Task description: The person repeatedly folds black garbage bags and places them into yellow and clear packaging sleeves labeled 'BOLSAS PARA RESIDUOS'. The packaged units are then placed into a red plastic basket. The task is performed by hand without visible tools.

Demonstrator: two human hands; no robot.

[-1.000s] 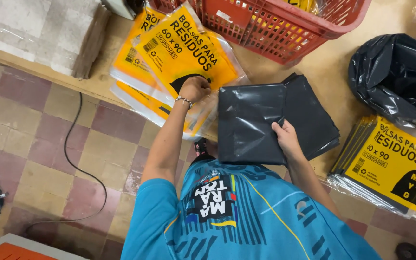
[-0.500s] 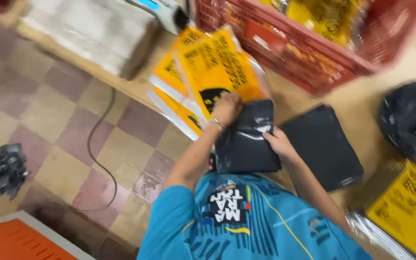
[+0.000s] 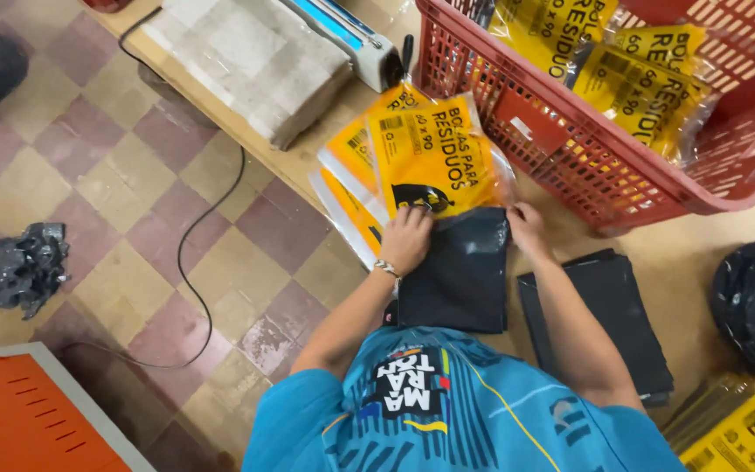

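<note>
A checked floor of pink and cream tiles runs under a long wooden worktable (image 3: 709,236), seen from above over the person's blue printed shirt (image 3: 447,411). Nearest on the table, a flat stack of folded black bags (image 3: 600,315) lies by the person's right forearm. Just left of it, a folded bundle of black bags (image 3: 460,275) lies on the table with its far end at the mouth of a clear packet with a yellow printed label (image 3: 434,157). The left hand (image 3: 406,238), a bracelet at its wrist, presses down on the bundle's left corner at the packet's opening; the right hand (image 3: 526,227) pinches the packet's edge at the bundle's right corner. The bundle looks only just started into the packet, most of it outside. More yellow-labelled packets (image 3: 347,188) lie fanned beneath. Beyond, a red plastic basket (image 3: 570,149) holds filled packets, so some appear done, while the black stack suggests more remain. A heat sealer (image 3: 342,31) and a pile of grey sheets (image 3: 251,61) sit farthest.
</note>
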